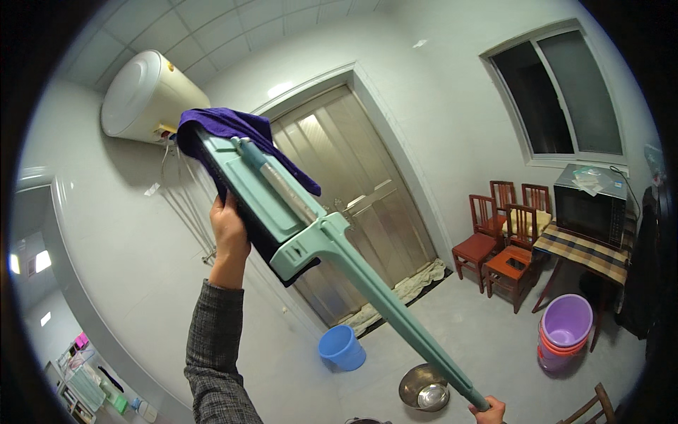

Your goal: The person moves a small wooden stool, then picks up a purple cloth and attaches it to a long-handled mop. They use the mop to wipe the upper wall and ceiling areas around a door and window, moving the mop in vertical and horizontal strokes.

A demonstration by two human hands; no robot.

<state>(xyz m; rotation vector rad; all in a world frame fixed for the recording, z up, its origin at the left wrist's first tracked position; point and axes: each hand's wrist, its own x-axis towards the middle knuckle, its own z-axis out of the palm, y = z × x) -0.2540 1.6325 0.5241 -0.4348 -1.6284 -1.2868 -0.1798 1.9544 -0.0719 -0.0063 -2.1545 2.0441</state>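
Note:
A pale green plastic flat mop (275, 196) with a dark-edged head is raised in front of me, its handle (397, 312) slanting down to the right. Over the top of the head hangs a purple cloth (233, 122), which also falls along the head's sides. My left hand (229, 233) grips the head's left edge, where the cloth hangs down; its fingertips are hidden behind. Low on the right, my right hand (490, 411) is closed around the handle's lower end and partly cut off by the frame. A metal tube (286, 193) runs along the head's face.
A water heater (156, 98) hangs at upper left, near the mop head. Beyond is a double door (360, 196) with cloth along its foot. A blue bucket (343, 347), steel basin (424, 389) and stacked purple buckets (564, 331) stand on the floor. Wooden chairs (511, 262) and a microwave (590, 206) are right.

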